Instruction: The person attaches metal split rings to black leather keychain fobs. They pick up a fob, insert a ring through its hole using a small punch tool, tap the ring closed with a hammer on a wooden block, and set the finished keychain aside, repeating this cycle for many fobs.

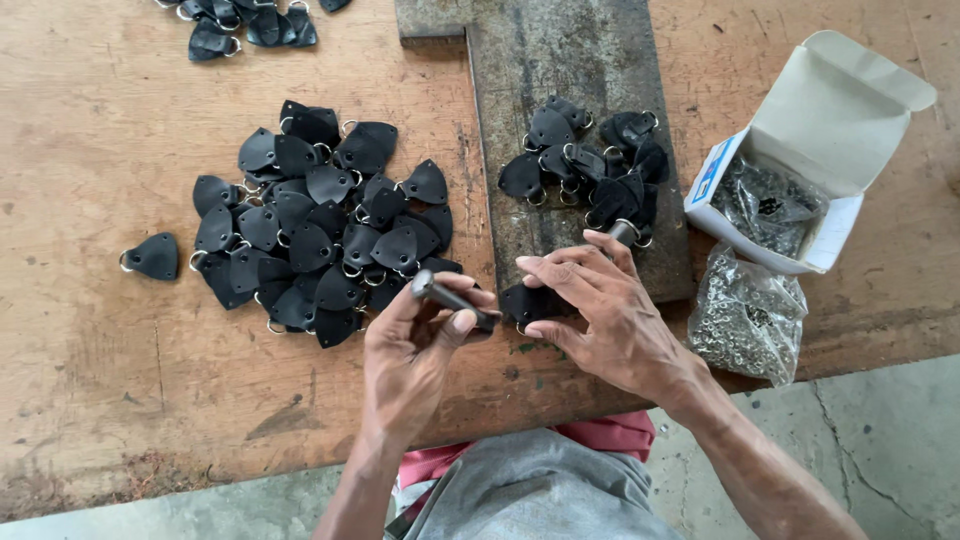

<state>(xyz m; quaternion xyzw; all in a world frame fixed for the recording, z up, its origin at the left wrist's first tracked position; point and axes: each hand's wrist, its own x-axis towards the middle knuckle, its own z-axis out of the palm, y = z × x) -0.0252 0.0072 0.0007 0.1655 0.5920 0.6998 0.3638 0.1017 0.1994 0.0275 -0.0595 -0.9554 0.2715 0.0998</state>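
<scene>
The worn wooden table [120,380] fills most of the view. A dark metal slab [560,70] lies on it from twelve o'clock down toward the centre. At about ten o'clock from the centre sits the big pile of black leather tabs [320,235], each with a small metal ring, and one stray tab [153,256] lies apart at nine o'clock. A smaller heap of tabs [590,160] rests on the slab at one o'clock, and a third cluster [245,25] sits at the top edge near eleven o'clock. At two to three o'clock stands an open white cardboard box [830,120] holding a bag of small metal pieces, with a clear bag of silver eyelets [748,315] just below it at four o'clock.

Near the centre, the right hand [610,310] presses a single black tab [525,303] against the slab's lower edge, fingers curled and a short metal tool [622,232] showing above its knuckles. The left hand [410,350] is closed around a dark metal punch [450,297], whose tip touches that tab.
</scene>
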